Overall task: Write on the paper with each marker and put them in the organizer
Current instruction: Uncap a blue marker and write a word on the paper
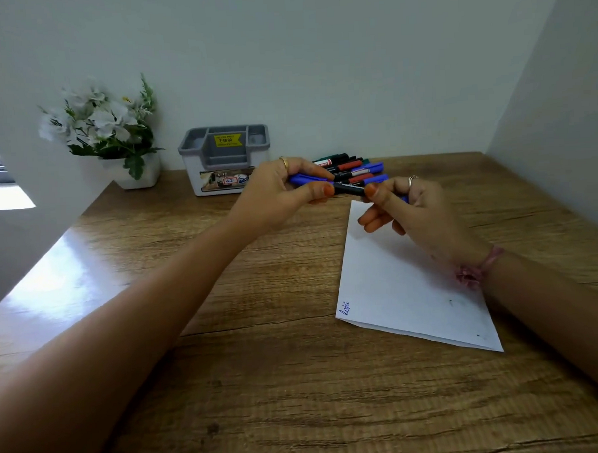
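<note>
- Now both hands meet above the far end of the paper point(406, 283), arms stretched forward over the table point(263, 382).
- Left hand point(282, 189) is curled around the blue cap end of one marker point(349, 187), thumb and fingers pinching it.
- Right hand point(410, 207) pinches the same marker's dark barrel; its lower fingers hang loose.
- Just beyond lies a pile of markers point(353, 169), about six, in blue, red and green; the exact count is unclear.
- One sheet of paper, with one blue scribble at its near left corner.
- One grey organizer point(224, 157) stands far left of the hands, beside one flower pot point(134, 172).
</note>
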Action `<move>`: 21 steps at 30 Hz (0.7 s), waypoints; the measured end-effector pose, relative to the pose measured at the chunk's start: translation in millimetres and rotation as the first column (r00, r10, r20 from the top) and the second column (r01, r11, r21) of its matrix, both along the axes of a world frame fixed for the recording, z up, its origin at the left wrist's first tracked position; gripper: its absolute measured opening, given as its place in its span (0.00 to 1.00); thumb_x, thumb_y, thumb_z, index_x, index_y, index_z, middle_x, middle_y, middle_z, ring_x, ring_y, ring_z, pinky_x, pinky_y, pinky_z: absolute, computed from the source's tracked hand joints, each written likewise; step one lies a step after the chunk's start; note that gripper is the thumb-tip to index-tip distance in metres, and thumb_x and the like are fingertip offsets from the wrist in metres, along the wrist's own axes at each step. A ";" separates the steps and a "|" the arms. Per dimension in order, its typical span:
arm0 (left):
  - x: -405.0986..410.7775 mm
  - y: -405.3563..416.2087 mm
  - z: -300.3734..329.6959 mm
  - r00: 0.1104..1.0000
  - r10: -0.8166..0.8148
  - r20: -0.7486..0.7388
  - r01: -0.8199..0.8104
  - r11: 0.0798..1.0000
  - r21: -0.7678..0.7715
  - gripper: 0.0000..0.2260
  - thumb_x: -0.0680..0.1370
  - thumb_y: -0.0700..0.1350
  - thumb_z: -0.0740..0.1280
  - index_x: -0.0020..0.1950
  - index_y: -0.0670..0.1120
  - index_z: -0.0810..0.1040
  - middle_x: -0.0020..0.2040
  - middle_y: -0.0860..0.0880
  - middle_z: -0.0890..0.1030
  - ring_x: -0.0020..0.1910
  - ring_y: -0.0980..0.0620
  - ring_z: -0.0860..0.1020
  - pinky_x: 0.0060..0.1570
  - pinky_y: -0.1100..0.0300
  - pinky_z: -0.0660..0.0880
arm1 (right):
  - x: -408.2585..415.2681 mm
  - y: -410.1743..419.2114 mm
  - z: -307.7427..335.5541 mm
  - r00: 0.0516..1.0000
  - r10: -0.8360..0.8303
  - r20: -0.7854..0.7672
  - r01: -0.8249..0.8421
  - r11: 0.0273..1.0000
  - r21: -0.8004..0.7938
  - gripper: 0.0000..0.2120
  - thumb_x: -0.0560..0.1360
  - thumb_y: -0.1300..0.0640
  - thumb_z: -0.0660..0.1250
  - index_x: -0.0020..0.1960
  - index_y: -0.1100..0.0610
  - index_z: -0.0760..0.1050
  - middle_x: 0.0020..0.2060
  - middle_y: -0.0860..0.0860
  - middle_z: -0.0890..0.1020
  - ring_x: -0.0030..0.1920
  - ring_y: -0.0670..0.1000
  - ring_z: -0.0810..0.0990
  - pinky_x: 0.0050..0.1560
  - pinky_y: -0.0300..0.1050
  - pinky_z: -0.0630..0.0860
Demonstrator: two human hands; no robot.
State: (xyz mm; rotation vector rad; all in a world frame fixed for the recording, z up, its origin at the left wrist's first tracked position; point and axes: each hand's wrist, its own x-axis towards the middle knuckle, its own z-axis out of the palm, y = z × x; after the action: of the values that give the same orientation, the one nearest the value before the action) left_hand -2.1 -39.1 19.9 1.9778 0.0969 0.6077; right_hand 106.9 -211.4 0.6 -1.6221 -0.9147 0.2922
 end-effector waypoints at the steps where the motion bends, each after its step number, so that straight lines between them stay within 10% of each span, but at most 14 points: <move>1: -0.1 -0.2 2.7 1.000 -0.014 0.009 0.014 0.998 -0.064 0.09 0.72 0.37 0.70 0.50 0.45 0.77 0.43 0.50 0.81 0.40 0.60 0.82 0.40 0.70 0.76 | 0.3 0.0 1.5 1.000 0.002 0.010 -0.003 1.000 0.015 0.11 0.77 0.52 0.63 0.42 0.58 0.77 0.33 0.53 0.85 0.31 0.47 0.83 0.28 0.29 0.68; 5: 3.7 -4.0 9.3 0.993 -0.010 0.116 0.067 0.867 -0.493 0.16 0.71 0.35 0.70 0.55 0.44 0.69 0.43 0.44 0.83 0.45 0.48 0.83 0.45 0.57 0.81 | -5.7 0.3 0.3 0.996 0.061 0.062 -0.061 0.998 -0.003 0.15 0.79 0.55 0.59 0.49 0.67 0.76 0.35 0.54 0.84 0.31 0.45 0.82 0.31 0.27 0.70; 8: 7.3 -5.5 5.4 0.988 0.001 0.155 0.103 0.743 -0.662 0.13 0.73 0.35 0.69 0.54 0.42 0.70 0.45 0.43 0.83 0.48 0.47 0.83 0.52 0.51 0.79 | -11.7 0.1 -9.5 0.972 0.149 0.182 -0.130 0.985 -0.115 0.13 0.77 0.49 0.59 0.54 0.55 0.76 0.42 0.51 0.85 0.41 0.43 0.83 0.42 0.30 0.74; 13: -0.4 31.5 28.4 0.933 0.243 0.264 0.005 0.726 -0.688 0.10 0.75 0.35 0.66 0.56 0.40 0.72 0.47 0.43 0.81 0.45 0.49 0.82 0.50 0.53 0.80 | -4.3 -2.3 -19.0 0.854 0.244 0.459 -0.080 0.934 -0.348 0.11 0.76 0.51 0.65 0.58 0.50 0.75 0.51 0.41 0.80 0.52 0.37 0.77 0.48 0.25 0.67; 21: -7.4 131.5 62.9 0.598 0.704 0.383 -0.570 0.710 -0.414 0.07 0.74 0.44 0.70 0.46 0.51 0.72 0.45 0.52 0.78 0.44 0.57 0.81 0.46 0.57 0.81 | 1.0 2.8 -28.9 0.778 0.255 0.575 -0.022 0.924 -0.381 0.14 0.74 0.41 0.59 0.53 0.45 0.77 0.48 0.41 0.79 0.52 0.41 0.76 0.53 0.50 0.75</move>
State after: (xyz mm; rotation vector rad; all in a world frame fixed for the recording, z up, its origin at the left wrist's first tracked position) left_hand -9.5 92.3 82.8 1.4221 0.5536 1.5200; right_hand 107.9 -208.7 -28.3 -2.0391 -1.5642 0.0116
